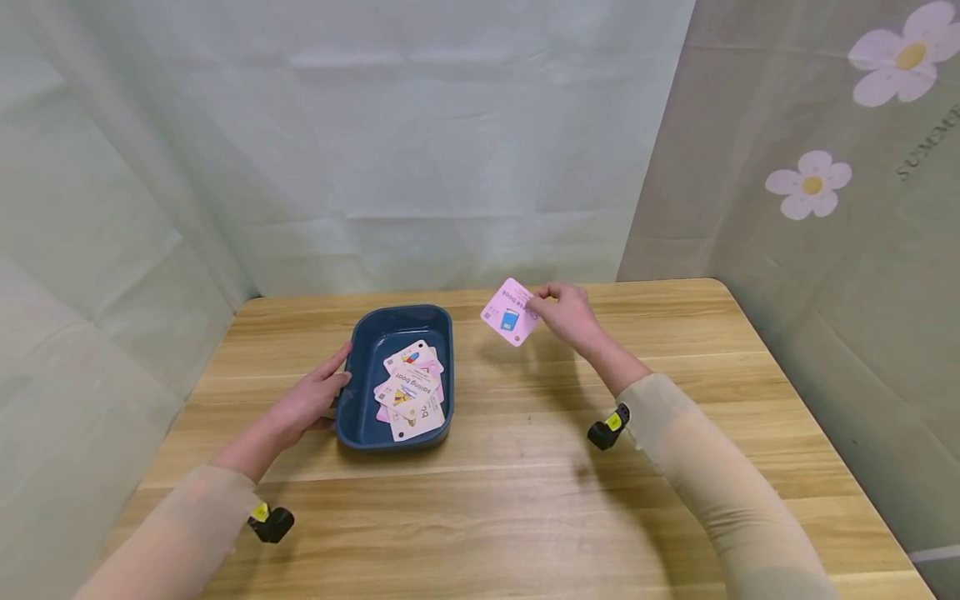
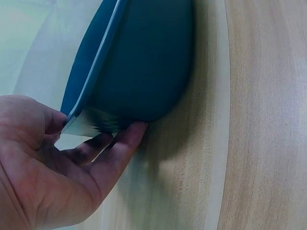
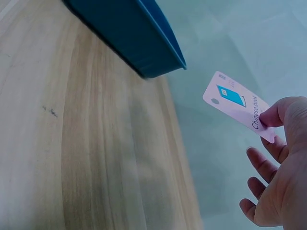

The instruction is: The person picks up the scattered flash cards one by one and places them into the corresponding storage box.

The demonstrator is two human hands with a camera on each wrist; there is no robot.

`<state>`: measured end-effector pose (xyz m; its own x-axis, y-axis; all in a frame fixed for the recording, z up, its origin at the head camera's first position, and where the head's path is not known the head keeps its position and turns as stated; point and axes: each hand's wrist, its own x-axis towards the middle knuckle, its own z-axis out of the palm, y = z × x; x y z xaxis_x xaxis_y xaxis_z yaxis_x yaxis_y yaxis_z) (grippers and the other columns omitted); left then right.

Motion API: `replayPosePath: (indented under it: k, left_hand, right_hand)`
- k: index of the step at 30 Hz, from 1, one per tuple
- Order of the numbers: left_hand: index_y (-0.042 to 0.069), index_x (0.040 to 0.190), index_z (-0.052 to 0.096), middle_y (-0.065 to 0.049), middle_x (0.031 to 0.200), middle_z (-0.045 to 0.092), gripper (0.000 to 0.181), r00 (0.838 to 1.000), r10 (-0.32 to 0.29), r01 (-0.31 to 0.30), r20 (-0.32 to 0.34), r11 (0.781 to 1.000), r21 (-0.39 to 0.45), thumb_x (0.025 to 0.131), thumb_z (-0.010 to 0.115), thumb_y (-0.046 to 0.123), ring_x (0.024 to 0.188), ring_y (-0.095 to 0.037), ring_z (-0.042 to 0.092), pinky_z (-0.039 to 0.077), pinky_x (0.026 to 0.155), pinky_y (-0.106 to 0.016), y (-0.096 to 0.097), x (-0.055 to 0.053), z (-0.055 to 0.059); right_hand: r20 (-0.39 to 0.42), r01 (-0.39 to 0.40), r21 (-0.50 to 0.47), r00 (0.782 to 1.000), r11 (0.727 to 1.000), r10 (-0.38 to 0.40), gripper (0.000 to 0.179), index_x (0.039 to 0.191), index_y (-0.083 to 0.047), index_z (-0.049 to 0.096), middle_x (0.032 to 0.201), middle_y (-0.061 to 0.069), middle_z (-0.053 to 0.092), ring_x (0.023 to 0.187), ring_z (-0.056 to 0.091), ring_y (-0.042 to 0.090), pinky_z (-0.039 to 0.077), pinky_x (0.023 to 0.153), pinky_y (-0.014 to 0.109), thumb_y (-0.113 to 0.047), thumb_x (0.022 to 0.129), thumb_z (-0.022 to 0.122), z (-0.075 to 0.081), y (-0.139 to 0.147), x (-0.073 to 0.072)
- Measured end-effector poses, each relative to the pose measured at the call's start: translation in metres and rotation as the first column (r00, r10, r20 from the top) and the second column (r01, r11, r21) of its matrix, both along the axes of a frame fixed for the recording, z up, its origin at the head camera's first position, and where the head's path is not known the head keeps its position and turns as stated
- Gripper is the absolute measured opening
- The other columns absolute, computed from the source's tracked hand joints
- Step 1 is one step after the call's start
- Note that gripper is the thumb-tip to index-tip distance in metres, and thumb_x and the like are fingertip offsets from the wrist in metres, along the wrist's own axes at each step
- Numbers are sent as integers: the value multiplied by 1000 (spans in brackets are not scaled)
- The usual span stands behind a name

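Observation:
A pink flash card [image 1: 511, 312] with a blue book picture and the words "Chinese book" is pinched at its corner by my right hand [image 1: 567, 317], raised above the table to the right of the bin. The right wrist view shows the thumb on the printed face of the card [image 3: 236, 101], the other fingers loosely bent. My left hand [image 1: 309, 402] grips the left wall of a dark blue plastic bin [image 1: 365, 429], thumb at the rim and fingers against the outside. Several white and pink cards [image 1: 411, 392] lie overlapping inside the bin; the top one reads "sailing boat".
The bin stands on a wood-grain table [image 1: 517, 500], left of its middle. Pale fabric [image 1: 420, 167] hangs behind the table and at its sides, with printed flowers [image 1: 812, 185] on the right. A black wrist camera [image 1: 609, 427] sits at the right sleeve.

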<state>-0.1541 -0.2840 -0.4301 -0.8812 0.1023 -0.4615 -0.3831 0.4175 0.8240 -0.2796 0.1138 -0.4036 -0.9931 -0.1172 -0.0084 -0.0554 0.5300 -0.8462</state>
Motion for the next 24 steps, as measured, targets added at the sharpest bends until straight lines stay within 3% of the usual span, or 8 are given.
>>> replayPosePath:
  k: [4, 8, 12, 24]
  left_hand:
    - [37, 163, -5, -30, 166, 4, 61, 1000, 2, -2, 1, 1000, 0, 113, 29, 28, 137, -52, 40, 49, 96, -63, 0, 0, 0]
    - [36, 163, -5, -31, 166, 3, 61, 1000, 6, -6, 4, 1000, -3, 113, 28, 28, 139, -53, 37, 46, 97, -66, 0, 0, 0]
    - [37, 163, -4, -29, 167, 3, 61, 1000, 10, -10, 6, 1000, -6, 113, 29, 28, 139, -53, 37, 45, 98, -67, 0, 0, 1]
    - [37, 164, -3, -29, 167, 4, 61, 1000, 9, -9, 8, 1000, -10, 113, 30, 29, 141, -53, 34, 43, 100, -67, 1, 0, 2]
  right_hand:
    - [3, 2, -11, 1000, 1000, -2, 26, 102, -5, 70, 114, 10, 63, 104, 44, 27, 38, 76, 35, -29, 93, 66, 3, 0, 0]
    - [0, -7, -32, 1000, 999, 7, 27, 102, -4, 71, 112, 10, 66, 95, 48, 25, 38, 71, 34, -28, 93, 65, 6, -1, 0]
    - [-3, -8, -48, 1000, 999, 8, 27, 102, -4, 71, 111, 10, 68, 90, 50, 23, 38, 68, 33, -28, 92, 65, 9, -2, 0]
    - [-3, -20, -63, 1000, 998, 20, 24, 101, -6, 70, 110, 8, 70, 95, 54, 24, 39, 70, 35, -28, 92, 66, 22, -10, 2]
